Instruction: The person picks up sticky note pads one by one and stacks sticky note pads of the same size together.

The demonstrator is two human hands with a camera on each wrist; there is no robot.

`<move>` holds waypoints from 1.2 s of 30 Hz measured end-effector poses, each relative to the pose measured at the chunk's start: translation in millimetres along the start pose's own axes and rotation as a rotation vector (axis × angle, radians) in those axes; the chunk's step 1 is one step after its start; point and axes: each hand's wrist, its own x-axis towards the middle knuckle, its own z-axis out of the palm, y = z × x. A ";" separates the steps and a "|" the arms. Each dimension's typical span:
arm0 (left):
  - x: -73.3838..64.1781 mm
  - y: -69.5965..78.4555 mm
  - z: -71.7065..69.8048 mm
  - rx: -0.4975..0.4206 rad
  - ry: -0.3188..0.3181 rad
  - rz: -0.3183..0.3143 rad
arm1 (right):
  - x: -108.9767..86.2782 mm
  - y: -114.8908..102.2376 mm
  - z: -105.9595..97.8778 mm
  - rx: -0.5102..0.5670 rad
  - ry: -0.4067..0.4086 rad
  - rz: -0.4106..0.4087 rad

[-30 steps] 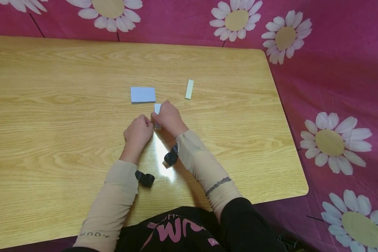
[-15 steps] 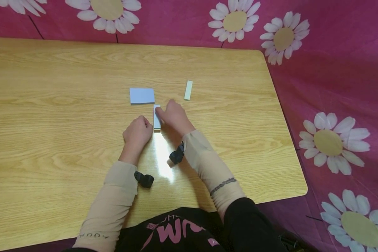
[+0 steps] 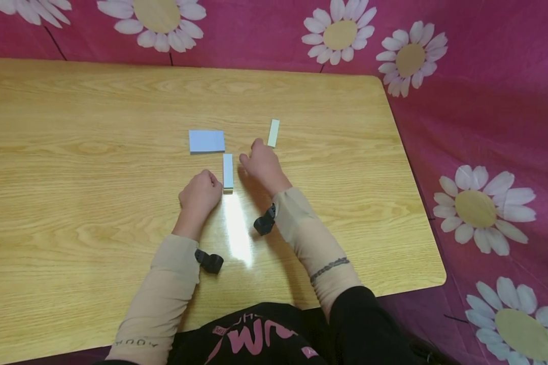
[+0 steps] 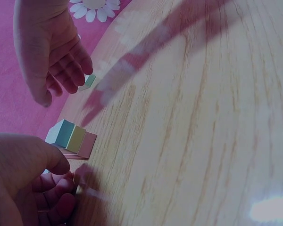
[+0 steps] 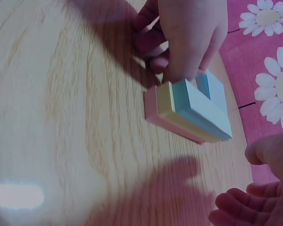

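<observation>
A neat stack of narrow pastel strips (image 3: 228, 172), which look like sticky-note pads, lies near the table's middle. Its layers show light blue on top, yellow, then pink at the bottom (image 5: 151, 104). My left hand (image 3: 201, 195) rests on the table just left of the stack, fingers loosely curled and holding nothing. Over the table to the right of the stack hovers my right hand (image 3: 262, 165), its fingers relaxed and nothing in them. Close beyond its fingertips is a pale green strip (image 3: 273, 133). A wider blue pad (image 3: 207, 141) lies just behind the stack, to the left.
The wooden table (image 3: 96, 203) has its back edge and rounded right edge in view. A pink cloth with white daisies (image 3: 507, 126) hangs behind and to the right. Small black cameras (image 3: 265, 220) are strapped to both wrists.
My right hand has let go of the top blue strip and moved right and away, toward the pale green strip. The blue strip now lies fully exposed on the stack. My left hand stays put.
</observation>
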 end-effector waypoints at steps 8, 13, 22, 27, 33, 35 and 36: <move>-1.1 0.3 0.1 0.005 0.002 -0.002 | 2.2 7.2 -9.4 0.025 0.004 0.037; -1.6 -0.5 1.6 0.001 0.005 -0.001 | 5.7 13.1 -13.0 0.035 0.021 0.045; -1.0 -0.5 1.8 0.001 0.013 0.012 | 12.9 19.2 -19.5 -0.024 0.099 0.048; -1.5 -0.9 1.8 0.005 0.019 0.015 | 16.0 23.4 -22.9 -0.057 0.133 0.056; -1.2 -2.1 2.5 0.005 0.019 0.013 | 22.2 31.6 -26.1 -0.064 0.128 0.078; -1.1 -2.3 2.7 0.008 0.021 0.012 | 23.8 34.1 -27.2 -0.068 0.124 0.081; -0.7 -2.3 2.9 0.008 0.025 0.011 | 24.8 35.3 -27.8 -0.065 0.122 0.083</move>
